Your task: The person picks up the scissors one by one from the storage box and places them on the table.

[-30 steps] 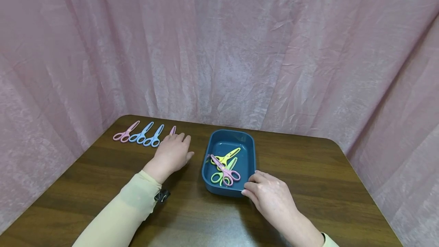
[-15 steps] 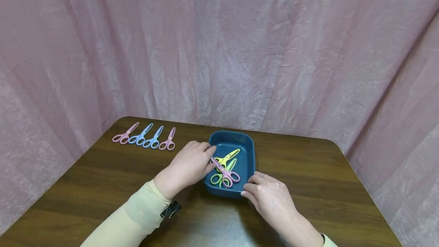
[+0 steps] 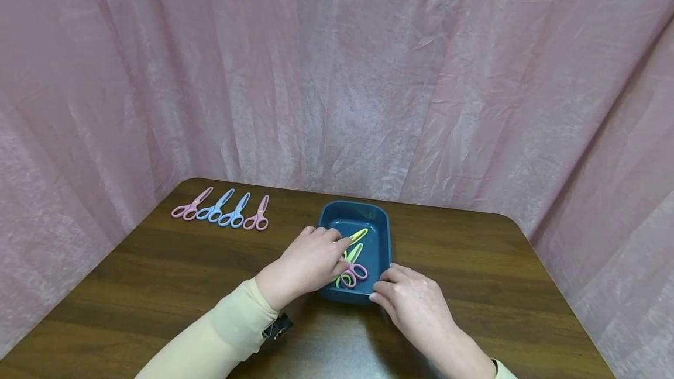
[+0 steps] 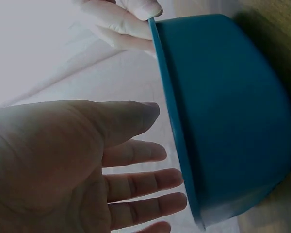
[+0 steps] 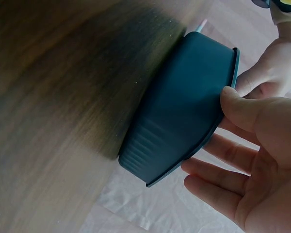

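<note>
Left hand shifted rightward, from the row of scissors to above the bin

One second earlier, the left hand (image 3: 310, 262) was over the right end of the row; now its fingers were over the left half of the blue bin (image 3: 354, 210), palm down, the arm slanting up from the lower left in a pale yellow sleeve (image 3: 226, 326). The right hand (image 3: 416, 297) had stayed at the bin's near right corner, pinching the rim between thumb and fingers. The two hands were apart, one on each side.

From the left wrist, the left hand's thumb (image 4: 131, 119) stood well clear of its fingers (image 4: 145, 185), all fairly straight, with nothing visible between them; whether they touched the scissors could not be told. From the right wrist, the right thumb lay on the outside of the rim. Both wrist views showed the bin's outer walls; only the head view showed its contents.

Inside lay purple scissors (image 3: 351, 268), partly over green scissors (image 3: 355, 253), with yellow scissors (image 3: 358, 237) beyond, all partly covered by the left hand. Left of the bin, on the brown wooden table (image 3: 474, 262), the row ran pink (image 3: 197, 202), blue (image 3: 217, 207), blue (image 3: 236, 213), pink (image 3: 260, 214).
</note>
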A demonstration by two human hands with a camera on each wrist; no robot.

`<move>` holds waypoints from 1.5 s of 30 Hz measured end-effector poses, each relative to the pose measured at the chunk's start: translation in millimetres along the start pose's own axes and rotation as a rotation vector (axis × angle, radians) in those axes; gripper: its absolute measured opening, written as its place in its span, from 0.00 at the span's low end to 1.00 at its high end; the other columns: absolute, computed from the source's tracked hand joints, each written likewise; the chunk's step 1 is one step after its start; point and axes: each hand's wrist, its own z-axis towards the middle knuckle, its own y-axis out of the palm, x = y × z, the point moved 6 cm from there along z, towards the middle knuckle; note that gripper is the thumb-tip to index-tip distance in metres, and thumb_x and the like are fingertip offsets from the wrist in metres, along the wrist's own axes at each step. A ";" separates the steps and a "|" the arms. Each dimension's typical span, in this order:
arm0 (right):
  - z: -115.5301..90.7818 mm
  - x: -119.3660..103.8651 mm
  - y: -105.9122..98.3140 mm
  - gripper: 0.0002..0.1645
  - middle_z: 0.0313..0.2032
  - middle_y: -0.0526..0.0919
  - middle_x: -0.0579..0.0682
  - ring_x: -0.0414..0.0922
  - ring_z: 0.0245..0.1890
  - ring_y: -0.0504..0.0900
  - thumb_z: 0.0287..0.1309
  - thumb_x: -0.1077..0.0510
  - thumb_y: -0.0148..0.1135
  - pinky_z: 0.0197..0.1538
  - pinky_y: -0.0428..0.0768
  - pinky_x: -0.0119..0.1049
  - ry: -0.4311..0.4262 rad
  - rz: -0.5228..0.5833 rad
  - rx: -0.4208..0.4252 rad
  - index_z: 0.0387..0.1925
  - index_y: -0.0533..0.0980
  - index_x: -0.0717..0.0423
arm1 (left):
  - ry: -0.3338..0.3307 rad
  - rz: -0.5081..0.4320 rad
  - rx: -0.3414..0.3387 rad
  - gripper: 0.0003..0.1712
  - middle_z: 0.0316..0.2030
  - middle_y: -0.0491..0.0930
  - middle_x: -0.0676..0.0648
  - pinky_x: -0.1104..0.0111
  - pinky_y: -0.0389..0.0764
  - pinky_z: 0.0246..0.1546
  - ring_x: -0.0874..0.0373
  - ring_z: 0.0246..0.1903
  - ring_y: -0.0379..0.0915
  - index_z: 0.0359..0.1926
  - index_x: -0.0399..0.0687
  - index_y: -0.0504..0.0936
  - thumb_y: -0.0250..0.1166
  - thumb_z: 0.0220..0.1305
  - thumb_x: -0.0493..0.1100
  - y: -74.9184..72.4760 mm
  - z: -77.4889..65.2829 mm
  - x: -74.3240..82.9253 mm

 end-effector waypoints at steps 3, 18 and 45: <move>-0.3 -0.1 -0.3 0.07 0.36 0.86 0.41 0.43 0.42 0.87 0.61 0.51 0.84 0.46 0.90 0.42 -0.006 -0.003 0.007 0.38 0.93 0.45 | 0.022 0.015 0.022 0.29 0.51 0.88 0.44 0.55 0.84 0.50 0.49 0.48 0.84 0.67 0.47 0.86 0.73 0.76 0.59 1.6 2.6 3.9; -0.8 -0.8 -0.2 0.06 0.35 0.86 0.41 0.42 0.42 0.86 0.60 0.52 0.84 0.44 0.89 0.41 -0.033 -0.012 0.035 0.36 0.92 0.45 | 0.005 -0.006 -0.063 0.23 0.41 0.89 0.46 0.60 0.83 0.37 0.53 0.34 0.82 0.59 0.51 0.91 0.72 0.76 0.60 22.7 17.5 7.8; -1.0 0.0 -0.4 0.06 0.35 0.85 0.40 0.42 0.41 0.85 0.59 0.54 0.85 0.42 0.88 0.40 -0.046 -0.005 0.057 0.35 0.91 0.45 | -0.041 -0.007 -0.253 0.22 0.45 0.93 0.49 0.56 0.82 0.47 0.48 0.45 0.86 0.57 0.60 0.94 0.71 0.74 0.66 45.2 26.3 7.3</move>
